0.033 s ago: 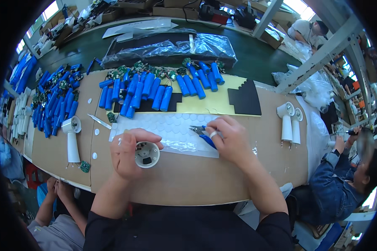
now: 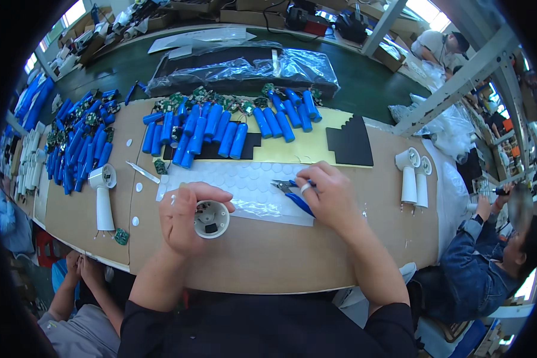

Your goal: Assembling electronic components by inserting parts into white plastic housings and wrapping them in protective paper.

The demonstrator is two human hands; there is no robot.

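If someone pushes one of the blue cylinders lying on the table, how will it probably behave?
A blue cylinder looks round and smooth, so it would probably roll sideways. It seems stiff, not floppy. The neighbours packed beside it would likely stop it soon; the left hand and right hand are away from it.

White round housing [image 2: 212, 219]: open end faces up, dark parts visible inside, gripped in the left hand [image 2: 188, 216] at the near left edge of the translucent sheet of round pads [image 2: 244, 190]. Blue-handled cutters [image 2: 292, 194]: lying flat on that sheet toward its right end, metal tips pointing left, handles under the right hand [image 2: 328, 197].
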